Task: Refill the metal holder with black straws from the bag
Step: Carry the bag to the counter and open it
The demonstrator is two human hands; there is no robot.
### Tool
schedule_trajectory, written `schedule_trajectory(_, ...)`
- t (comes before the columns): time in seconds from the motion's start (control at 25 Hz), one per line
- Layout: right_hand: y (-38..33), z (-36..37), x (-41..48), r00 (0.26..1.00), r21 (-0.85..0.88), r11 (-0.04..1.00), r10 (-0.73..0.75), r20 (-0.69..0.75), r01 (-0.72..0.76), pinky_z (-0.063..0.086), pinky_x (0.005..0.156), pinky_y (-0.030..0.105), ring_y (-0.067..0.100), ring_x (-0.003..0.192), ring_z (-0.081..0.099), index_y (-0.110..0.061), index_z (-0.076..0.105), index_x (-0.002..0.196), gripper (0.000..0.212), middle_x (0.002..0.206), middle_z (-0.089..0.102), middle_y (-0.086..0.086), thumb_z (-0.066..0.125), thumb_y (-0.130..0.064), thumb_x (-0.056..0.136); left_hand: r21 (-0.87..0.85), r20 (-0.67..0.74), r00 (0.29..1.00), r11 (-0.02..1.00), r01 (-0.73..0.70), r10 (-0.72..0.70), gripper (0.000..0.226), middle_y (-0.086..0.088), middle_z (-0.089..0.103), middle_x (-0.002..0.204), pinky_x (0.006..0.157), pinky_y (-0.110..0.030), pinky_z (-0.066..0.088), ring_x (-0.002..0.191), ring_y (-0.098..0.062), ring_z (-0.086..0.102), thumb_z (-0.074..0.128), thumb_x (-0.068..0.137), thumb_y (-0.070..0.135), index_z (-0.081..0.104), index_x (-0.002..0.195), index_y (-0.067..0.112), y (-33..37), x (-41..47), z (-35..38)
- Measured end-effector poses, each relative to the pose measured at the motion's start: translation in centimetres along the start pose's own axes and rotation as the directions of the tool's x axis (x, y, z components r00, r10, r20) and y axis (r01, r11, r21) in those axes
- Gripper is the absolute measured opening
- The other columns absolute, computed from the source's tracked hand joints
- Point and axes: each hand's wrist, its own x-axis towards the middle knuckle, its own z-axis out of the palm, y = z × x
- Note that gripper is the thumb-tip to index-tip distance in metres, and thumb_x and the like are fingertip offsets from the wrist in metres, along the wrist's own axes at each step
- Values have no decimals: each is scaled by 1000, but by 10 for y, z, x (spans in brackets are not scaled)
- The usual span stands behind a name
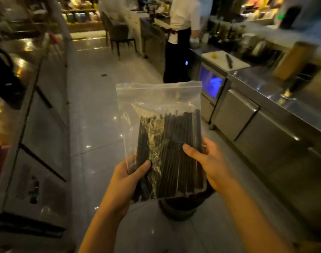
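- Your left hand (130,177) pinches the bag's (158,99) lower left corner, thumb on the front; your right hand (210,164) clamps the lower right edge, thumb pressed across the black straws (174,152) inside.
- The bag is upright in mid-air over the floor (94,125), zip strip on top and apparently sealed.
- I can't pick out the metal holder for sure; probably it's somewhere on the steel tabletop (262,83) to your right.
- Tip: keep one hand low for support and peel the zip with the other before you tilt.
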Motion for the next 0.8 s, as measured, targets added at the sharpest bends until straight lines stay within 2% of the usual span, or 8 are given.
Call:
schedule_trajectory(0.12,0,-28,-24,989,-28,1000,-15,-149,11,58,80,28,14,99,72,-25,65,111,30,105,76,-3,69,-12,84,-20,151,988,999,31,-28,25,-13,75,106,84,-41,58,99,-29,71,56,93,9,65,116,8,-13,14,25)
schedule_trajectory(0.36,1,-86,-59,951,-11,1000,-9,-309,6,55,91,40,18,103,70,-15,61,122,51,111,73,4,71,-27,73,-2,299,949,995,104,-99,24,-13,74,105,83,-39,58,100,-28,71,56,92,9,64,115,7,-28,28,86)
schedule_trajectory(0.56,8,-152,-72,939,66,997,50,-339,-29,53,97,46,19,105,70,-20,58,126,53,112,73,3,70,-24,74,53,367,923,993,103,-115,22,-12,74,102,81,-40,57,97,-27,71,54,94,11,65,113,8,-36,43,149)
schedule_trajectory(0.64,8,-202,-78,923,75,997,26,-384,3,52,97,48,20,105,70,-17,57,128,53,113,73,4,68,-21,76,72,396,912,994,85,-107,21,-12,75,101,78,-36,58,97,-27,72,54,93,12,66,110,7,-44,50,203)
schedule_trajectory(0.8,5,-283,-81,890,35,998,-28,-454,49,50,99,51,20,105,69,-20,63,119,36,112,73,4,65,-14,84,76,419,905,996,40,-69,23,-9,76,91,69,-26,58,86,-21,73,56,88,22,68,100,7,-54,56,292)
